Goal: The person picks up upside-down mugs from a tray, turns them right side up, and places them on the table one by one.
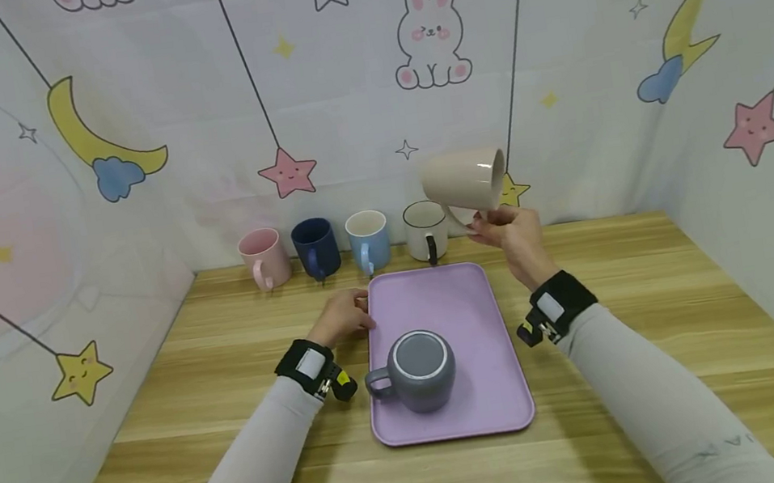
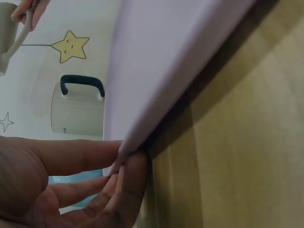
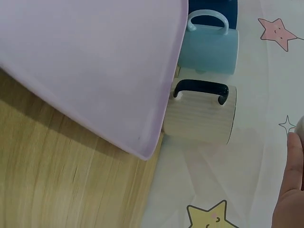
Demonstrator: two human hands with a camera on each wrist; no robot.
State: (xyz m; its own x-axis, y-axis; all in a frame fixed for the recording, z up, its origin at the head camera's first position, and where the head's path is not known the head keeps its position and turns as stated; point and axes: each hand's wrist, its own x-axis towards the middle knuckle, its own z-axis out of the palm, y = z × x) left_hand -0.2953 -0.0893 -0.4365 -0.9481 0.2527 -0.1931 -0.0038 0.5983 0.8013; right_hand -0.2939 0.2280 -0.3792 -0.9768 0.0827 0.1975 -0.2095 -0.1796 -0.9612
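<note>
A lilac tray lies on the table, and my left hand pinches its left rim. The left wrist view shows the thumb against one side of the rim, fingers on the other. On the tray's near part a dark grey mug stands upside down, handle to the left. My right hand holds a beige mug by its handle, raised behind the tray. That mug is tipped on its side, its mouth toward the right. Only part of this hand shows in the right wrist view.
Along the back edge stand a pink mug, a navy mug, a light blue mug and a white mug with a black handle. Behind them hangs a printed cloth. Wooden table surface surrounds the tray.
</note>
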